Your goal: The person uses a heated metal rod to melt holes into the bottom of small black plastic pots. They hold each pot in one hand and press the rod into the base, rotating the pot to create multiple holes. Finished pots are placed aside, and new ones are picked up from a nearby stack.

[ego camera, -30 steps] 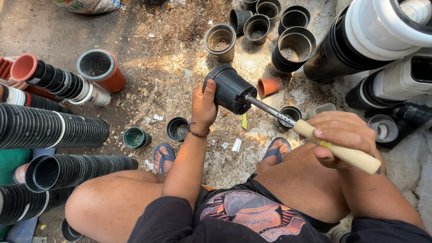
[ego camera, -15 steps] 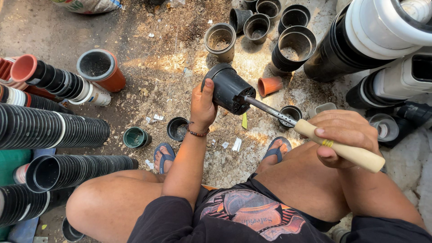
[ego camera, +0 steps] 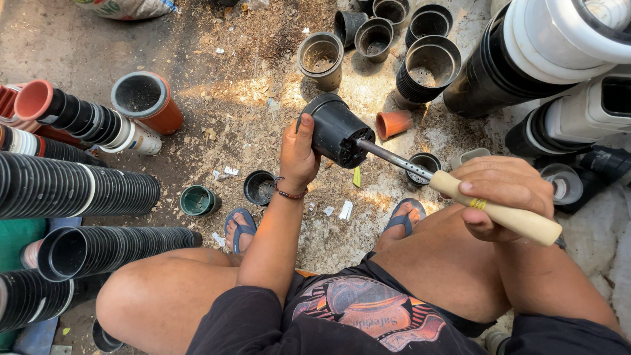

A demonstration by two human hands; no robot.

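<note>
My left hand (ego camera: 298, 152) grips a small black plastic pot (ego camera: 335, 129), held on its side with the base turned toward my right. My right hand (ego camera: 503, 192) is closed around the pale wooden handle (ego camera: 519, 220) of a tool whose thin metal shaft (ego camera: 393, 158) has its tip pressed against the pot's base. Both are held above my knees. My feet in blue sandals (ego camera: 240, 227) rest on the dirt below.
Long stacks of black pots (ego camera: 72, 187) lie on their sides at the left, with orange pots (ego camera: 151, 105) behind them. Upright black pots (ego camera: 428, 66) and white-rimmed stacks (ego camera: 559, 46) crowd the top right. Small loose pots (ego camera: 198, 200) and paper scraps dot the ground.
</note>
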